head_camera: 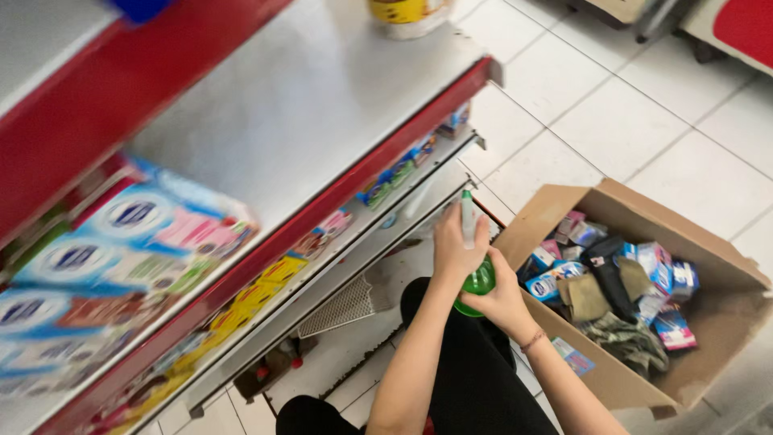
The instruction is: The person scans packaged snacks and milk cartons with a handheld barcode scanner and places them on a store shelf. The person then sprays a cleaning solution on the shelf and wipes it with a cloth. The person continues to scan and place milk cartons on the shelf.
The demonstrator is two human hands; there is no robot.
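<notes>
Left hand (456, 250) clamps the green spray bottle's (478, 279) white neck; right hand (503, 300) cups its base. Blue-and-pink cartons (121, 242) fill the shelf (298, 105) at left — small packets fill the cardboard box (708, 322) at right.

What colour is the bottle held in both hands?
Green, with a pale top; the bottle shows best in the head view.

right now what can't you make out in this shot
- Green bottle, head view: both hands cover most of it; the left hand wraps the neck, the right hand cups the base.
- Boxes on the shelf, head view: motion blur smears them.
- Yellow container, head view: cut off by the top edge.
- Cardboard box contents: packets too small to tell apart.
</notes>
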